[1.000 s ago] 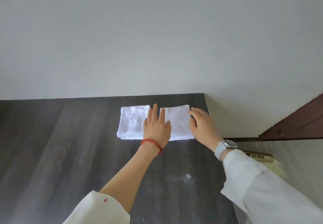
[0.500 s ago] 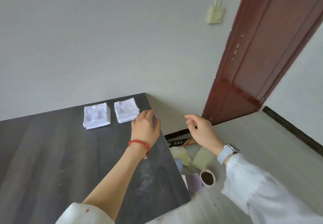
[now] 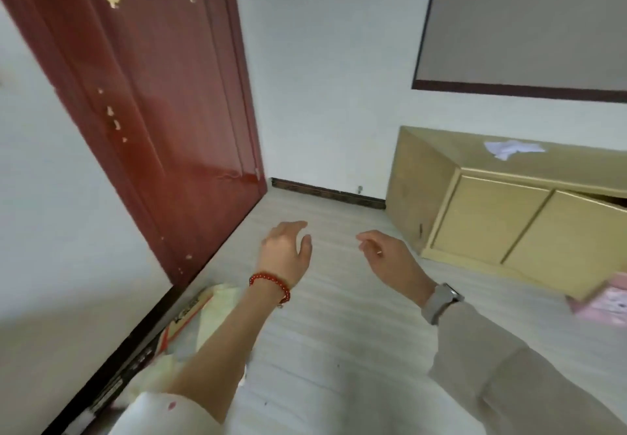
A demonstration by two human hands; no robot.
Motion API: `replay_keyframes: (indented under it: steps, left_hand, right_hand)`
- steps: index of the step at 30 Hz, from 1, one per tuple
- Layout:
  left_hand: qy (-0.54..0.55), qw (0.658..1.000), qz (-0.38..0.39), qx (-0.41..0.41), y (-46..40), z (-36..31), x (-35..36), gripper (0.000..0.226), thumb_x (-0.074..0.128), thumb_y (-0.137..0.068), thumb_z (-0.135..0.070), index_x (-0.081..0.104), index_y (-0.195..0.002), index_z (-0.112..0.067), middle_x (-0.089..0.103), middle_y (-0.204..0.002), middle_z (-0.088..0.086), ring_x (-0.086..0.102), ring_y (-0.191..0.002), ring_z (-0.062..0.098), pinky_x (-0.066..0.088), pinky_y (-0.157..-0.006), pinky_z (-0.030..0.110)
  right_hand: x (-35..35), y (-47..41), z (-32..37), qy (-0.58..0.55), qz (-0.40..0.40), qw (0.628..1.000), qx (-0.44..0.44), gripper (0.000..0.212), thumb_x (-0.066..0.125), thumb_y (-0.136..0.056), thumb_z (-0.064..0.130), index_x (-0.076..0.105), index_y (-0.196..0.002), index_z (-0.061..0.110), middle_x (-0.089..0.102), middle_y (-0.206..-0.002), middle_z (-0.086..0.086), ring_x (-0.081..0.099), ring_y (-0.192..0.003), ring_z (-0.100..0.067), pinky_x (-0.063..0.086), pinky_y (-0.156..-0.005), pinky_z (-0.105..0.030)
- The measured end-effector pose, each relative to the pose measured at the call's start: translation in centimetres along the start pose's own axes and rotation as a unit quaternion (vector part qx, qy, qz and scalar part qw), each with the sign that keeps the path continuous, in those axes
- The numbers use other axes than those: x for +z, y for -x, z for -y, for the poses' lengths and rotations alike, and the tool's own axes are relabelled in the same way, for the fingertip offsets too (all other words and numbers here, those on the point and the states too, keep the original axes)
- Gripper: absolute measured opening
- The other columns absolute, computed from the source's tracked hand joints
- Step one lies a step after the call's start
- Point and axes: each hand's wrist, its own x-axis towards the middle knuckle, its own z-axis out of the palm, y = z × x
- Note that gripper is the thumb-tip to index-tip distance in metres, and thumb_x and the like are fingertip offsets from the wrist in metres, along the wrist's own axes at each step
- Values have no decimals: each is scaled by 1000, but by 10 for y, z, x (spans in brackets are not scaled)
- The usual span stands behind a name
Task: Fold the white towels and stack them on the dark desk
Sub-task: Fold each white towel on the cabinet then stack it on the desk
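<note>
Both hands are held out in the air above the pale floor [image 3: 339, 349], and nothing is held in either of them. The left hand [image 3: 286, 253], with a red bead bracelet [image 3: 271, 283] at the wrist, is seen with its fingers loosely curled and the grip released; the right hand [image 3: 395, 263], with a grey watch [image 3: 441, 302] at the wrist, is relaxed in the same way. The two hands are near each other but apart, and free floor is seen between them and ahead of them, up to the dark skirting at the foot of the white wall [image 3: 322, 78]. At the left the room is closed by a red-brown door [image 3: 152, 95], and some yellowish packages [image 3: 210, 315] lie along its lower edge. At the right a low yellow cabinet [image 3: 509, 224] stands against the wall, and on its top, well apart from the hands, a crumpled white towel [image 3: 510, 148] is lying. A pink thing [image 3: 607, 302], blurred, is cut by the right edge.
</note>
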Motion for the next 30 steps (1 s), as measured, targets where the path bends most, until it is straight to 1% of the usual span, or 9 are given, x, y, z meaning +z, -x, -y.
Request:
replay_keyframes:
  steps: [2, 4, 8, 10, 12, 16, 19, 25, 30]
  left_hand:
    - [19, 998, 36, 41, -51, -57, 60, 35, 47, -93, -21, 53, -125, -9, 55, -127, 10, 51, -116, 25, 40, -100, 39]
    - [41, 994, 72, 69, -90, -117, 117, 36, 45, -94, -21, 52, -127, -11, 53, -129, 8, 48, -119, 22, 38, -102, 36]
    - [74, 980, 143, 120, -146, -217, 210, 33, 44, -94, -20, 53, -124, -12, 55, -125, 6, 50, -114, 21, 39, -99, 33]
    - [71, 972, 178, 136, -173, -249, 246, 32, 42, -94, -19, 54, -122, -11, 55, -124, 6, 50, -113, 21, 39, -99, 35]
    - [65, 967, 198, 147, -206, -270, 279, 33, 42, -94, -20, 54, -123, -11, 54, -126, 5, 48, -116, 20, 38, -101, 37]
    - [71, 960, 217, 162, -280, -302, 343, 32, 44, -93, -18, 55, -122, -11, 55, -125, 4, 51, -114, 19, 39, -100, 38]
    - [75, 955, 233, 167, -343, -323, 395, 31, 44, -93, -18, 56, -121, -12, 55, -123, 4, 52, -112, 19, 40, -99, 38]
    - [104, 952, 256, 130, -491, -366, 502, 26, 46, -92, -16, 60, -113, -11, 60, -114, 6, 57, -103, 22, 44, -92, 31]
    - [77, 944, 303, 105, -589, -404, 578, 28, 45, -93, -15, 59, -115, -9, 59, -117, 8, 55, -107, 23, 39, -94, 29]
  right_hand:
    - [-59, -15, -58, 17, -32, 998, 57, 25, 44, -94, 11, 60, -113, 7, 67, -99, -11, 62, -91, -26, 47, -86, -32]
    - [-117, -26, -110, 37, -57, 992, 110, 25, 43, -94, 12, 60, -113, 8, 67, -96, -12, 61, -86, -26, 44, -78, -28]
    - [-214, -51, -197, 56, -100, 978, 173, 27, 41, -94, 11, 59, -113, 8, 68, -95, -13, 62, -87, -30, 49, -80, -38]
    - [-249, -65, -231, 61, -115, 971, 201, 28, 41, -94, 12, 59, -115, 9, 68, -96, -9, 63, -89, -27, 48, -81, -34]
    - [-276, -83, -264, 62, -133, 964, 222, 28, 42, -94, 12, 60, -114, 9, 68, -98, -7, 62, -90, -24, 47, -82, -31]
    - [-315, -131, -330, 54, -155, 954, 249, 27, 42, -93, 11, 60, -113, 10, 68, -94, -7, 63, -86, -23, 49, -83, -33]
    - [-341, -179, -380, 54, -158, 949, 266, 27, 42, -93, 12, 60, -113, 12, 69, -96, -7, 64, -87, -23, 50, -83, -33]
    - [-410, -303, -470, 66, -142, 943, 295, 28, 41, -93, 11, 61, -113, 12, 68, -100, -6, 63, -87, -21, 47, -80, -27]
    - [-465, -382, -542, 67, -138, 938, 311, 27, 42, -92, 11, 62, -110, 12, 68, -95, -5, 61, -79, -21, 45, -73, -27]
